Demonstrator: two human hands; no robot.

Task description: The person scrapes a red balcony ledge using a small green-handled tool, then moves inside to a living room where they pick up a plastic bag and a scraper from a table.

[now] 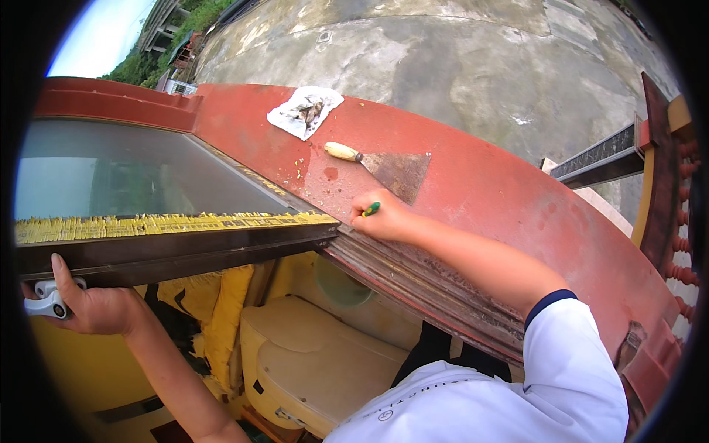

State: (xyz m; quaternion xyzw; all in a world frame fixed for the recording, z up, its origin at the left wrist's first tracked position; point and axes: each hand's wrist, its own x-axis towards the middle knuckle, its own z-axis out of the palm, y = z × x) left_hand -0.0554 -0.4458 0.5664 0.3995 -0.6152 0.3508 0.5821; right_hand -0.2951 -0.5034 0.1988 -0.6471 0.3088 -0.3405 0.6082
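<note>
At the lower left my left hand (102, 307) grips the light grey window handle (52, 302), one finger raised against the dark window frame (166, 249). Along that frame runs frayed yellow tape (166, 224), beside the glass pane (127, 177). My right hand (382, 216) is closed around a tool with a green and yellow handle (372, 209); its working end is hidden. This fist is over the edge of the sill track (410, 277), close to the frame's corner. Just beyond it lies a wide scraper (396, 171) with a wooden handle (342, 151).
A soiled white tissue (304, 113) lies on the red ledge (498, 194), with yellow scraps scattered nearby. Below the sill are a beige case (321, 354) and a green basin (342, 282). Red balusters (684, 243) stand at the right; concrete ground (432, 66) lies beyond.
</note>
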